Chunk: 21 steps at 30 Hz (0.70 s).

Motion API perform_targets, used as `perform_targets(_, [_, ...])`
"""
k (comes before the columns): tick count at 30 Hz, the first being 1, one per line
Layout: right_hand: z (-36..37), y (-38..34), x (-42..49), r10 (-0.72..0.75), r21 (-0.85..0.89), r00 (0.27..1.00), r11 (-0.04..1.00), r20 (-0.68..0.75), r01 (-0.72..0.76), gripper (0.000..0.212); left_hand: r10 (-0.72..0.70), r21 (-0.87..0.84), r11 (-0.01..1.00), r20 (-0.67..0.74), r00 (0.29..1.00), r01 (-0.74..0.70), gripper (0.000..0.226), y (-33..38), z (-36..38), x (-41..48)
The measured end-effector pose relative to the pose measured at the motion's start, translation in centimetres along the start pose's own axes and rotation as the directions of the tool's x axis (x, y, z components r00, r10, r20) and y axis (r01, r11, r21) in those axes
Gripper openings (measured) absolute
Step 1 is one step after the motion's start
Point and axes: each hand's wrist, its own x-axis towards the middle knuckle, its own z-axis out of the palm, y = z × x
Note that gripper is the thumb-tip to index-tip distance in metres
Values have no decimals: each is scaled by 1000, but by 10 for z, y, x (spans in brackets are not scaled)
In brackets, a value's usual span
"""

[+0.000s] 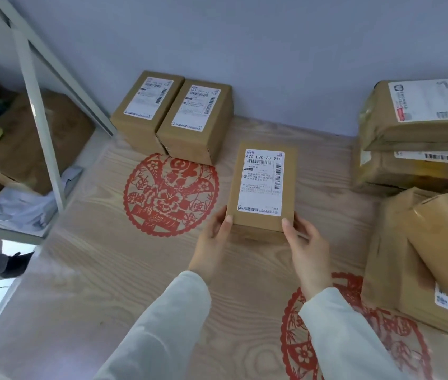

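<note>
The small cardboard parcel (262,187) lies label-up between our hands, low on the wooden tabletop (107,270); whether it rests there or is just lifted we cannot tell. Our left hand (213,237) clasps its near left corner and our right hand (306,239) its near right corner, thumbs on the top edge. We judge this the placing step: beyond the grip and to its left, two matching parcels (198,119) stand side by side against the wall, past a red paper-cut (170,194). Next we would need to move ours forward and leftward, squaring it beside them without nudging the row. Larger parcels (415,133) pile up to the right of the grip.
</note>
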Motion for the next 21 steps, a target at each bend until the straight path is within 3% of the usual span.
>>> perform_targets(3, [7,2,8,-17,7,1000,1000,-5,17,38,6,-41,999,-5,1000,-6,45,3,-4,13])
perform_targets(8, [11,10,12,-54,37,998,998,32,53,61,123,-56,990,-82,989,-128,40,1,-10,17])
perform_targets(16, [27,0,37,-128,17,987,991,-95,131,47,201,-66,974,-172,964,-215,34,13,-7,47])
perform_targets(21, [45,-8,57,-161,26,975,986,-155,167,49,227,-11,971,-254,940,-237,31,25,-9,70])
